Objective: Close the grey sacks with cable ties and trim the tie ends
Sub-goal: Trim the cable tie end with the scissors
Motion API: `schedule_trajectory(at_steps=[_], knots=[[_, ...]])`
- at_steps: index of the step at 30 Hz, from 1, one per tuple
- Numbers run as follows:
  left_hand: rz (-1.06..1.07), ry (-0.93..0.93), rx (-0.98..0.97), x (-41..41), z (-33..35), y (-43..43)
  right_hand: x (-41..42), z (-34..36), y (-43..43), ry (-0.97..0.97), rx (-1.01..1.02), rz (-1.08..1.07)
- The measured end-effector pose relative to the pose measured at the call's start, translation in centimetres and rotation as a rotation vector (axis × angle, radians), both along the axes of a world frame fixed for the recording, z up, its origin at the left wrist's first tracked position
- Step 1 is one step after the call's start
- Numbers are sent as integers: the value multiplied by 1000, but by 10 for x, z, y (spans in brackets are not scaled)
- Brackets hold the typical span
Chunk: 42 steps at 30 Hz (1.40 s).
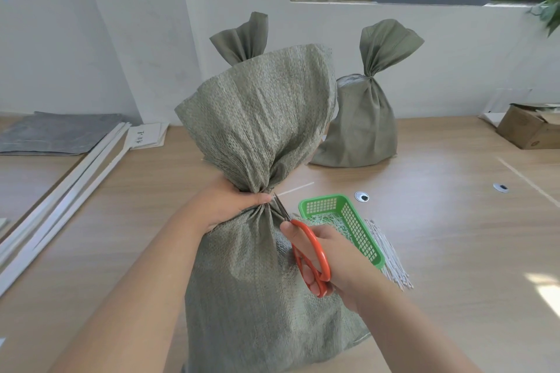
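While the left hand (230, 206) clamps the gathered neck of the nearest grey sack (257, 281), upright on the table (439, 221), the right hand (336, 257) grips orange-handled scissors (312, 254), blades against the neck beside that thumb. A hasty snip could nick weave or skin.

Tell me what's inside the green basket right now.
The green basket holds a heap of short pale strips, probably trimmed tie ends. The right hand with the orange scissors covers its near corner, so the rest is hidden.
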<state>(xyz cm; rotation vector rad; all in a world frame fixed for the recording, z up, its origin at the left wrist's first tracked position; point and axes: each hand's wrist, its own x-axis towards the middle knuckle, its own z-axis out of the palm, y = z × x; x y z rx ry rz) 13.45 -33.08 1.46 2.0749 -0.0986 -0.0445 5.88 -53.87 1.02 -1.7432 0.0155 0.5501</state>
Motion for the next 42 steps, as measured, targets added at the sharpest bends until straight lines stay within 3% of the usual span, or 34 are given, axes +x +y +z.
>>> schedule_trajectory(at_steps=[22,27,32,37,42], knots=[[-39,57,-15,-9,7,-5,-16,-20,-6,-52,8,-124],[-30,16,22,-13,10,-4,9,-31,-41,-197,-263,-176],[7,133,-80,-12,11,-3,35,-87,-87,-241,-579,-209],[53,177,-101,-11,12,-2,34,-150,-121,-247,-907,-124],[35,124,-24,-14,19,-6,18,-217,-152,-148,-1037,-132]])
